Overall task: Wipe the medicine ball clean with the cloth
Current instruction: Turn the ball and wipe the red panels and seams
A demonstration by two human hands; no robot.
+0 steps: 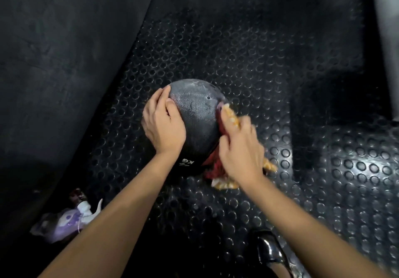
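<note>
left hand [164,124] steadying medicine ball [195,124], right hand [241,148] pressing cloth [230,113]

left hand [164,124] steadying medicine ball [197,122], right hand [241,148] pressing cloth [232,118]

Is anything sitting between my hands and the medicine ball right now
Only the cloth, which belongs there: the right hand presses it against the medicine ball's right side. The left hand rests bare on the left side.
</note>
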